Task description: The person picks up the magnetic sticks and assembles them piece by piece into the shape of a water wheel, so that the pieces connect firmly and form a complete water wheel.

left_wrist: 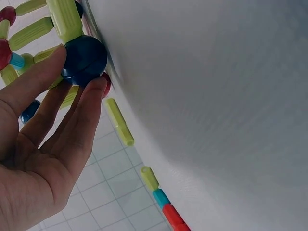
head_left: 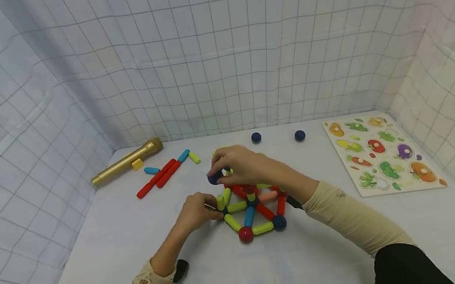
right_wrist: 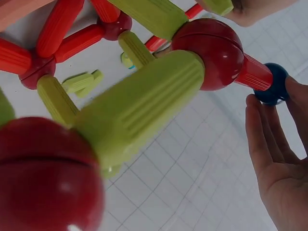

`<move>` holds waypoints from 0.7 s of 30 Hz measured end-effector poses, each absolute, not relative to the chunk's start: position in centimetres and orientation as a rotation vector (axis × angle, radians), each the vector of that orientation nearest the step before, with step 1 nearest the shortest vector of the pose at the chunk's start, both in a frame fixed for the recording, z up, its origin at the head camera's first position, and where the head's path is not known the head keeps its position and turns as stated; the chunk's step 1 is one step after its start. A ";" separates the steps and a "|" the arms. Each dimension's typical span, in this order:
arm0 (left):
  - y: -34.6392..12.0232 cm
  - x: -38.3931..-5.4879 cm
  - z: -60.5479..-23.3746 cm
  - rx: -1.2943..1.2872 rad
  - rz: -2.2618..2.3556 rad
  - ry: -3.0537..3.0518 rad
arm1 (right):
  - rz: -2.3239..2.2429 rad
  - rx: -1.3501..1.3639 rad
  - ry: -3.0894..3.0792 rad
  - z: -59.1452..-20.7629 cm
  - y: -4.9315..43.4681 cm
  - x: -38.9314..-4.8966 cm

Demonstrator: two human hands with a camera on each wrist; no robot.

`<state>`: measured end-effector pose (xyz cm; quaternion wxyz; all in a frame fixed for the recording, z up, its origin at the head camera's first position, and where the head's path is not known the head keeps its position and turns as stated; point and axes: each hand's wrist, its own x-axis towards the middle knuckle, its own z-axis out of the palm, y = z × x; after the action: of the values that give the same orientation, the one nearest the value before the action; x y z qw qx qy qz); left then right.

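1 dk blue ball btwn fingertips, R hand

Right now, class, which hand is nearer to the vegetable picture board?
Right: the right hand pinches a dark blue ball left of the board; the left hand is farther left, holding the rod structure.

In the head view, the right fingers partly hide a dark blue ball.
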<state>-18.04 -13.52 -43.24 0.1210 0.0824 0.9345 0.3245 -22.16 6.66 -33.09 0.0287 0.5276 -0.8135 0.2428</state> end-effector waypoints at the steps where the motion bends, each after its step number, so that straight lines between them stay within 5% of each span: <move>1: -13.5 -18.0 -43.2 0.246 0.948 2.734 | 0.707 1.637 -2.543 -33.0 6.3 -22.1; 21: -13.3 -17.5 -42.9 0.196 0.997 2.769 | 0.462 1.739 -2.834 -34.0 3.1 -22.1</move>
<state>-17.53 -13.28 -42.86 0.0956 0.0662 0.9345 0.3365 -22.14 3.13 -33.97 -0.1076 0.5151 -0.8393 0.1367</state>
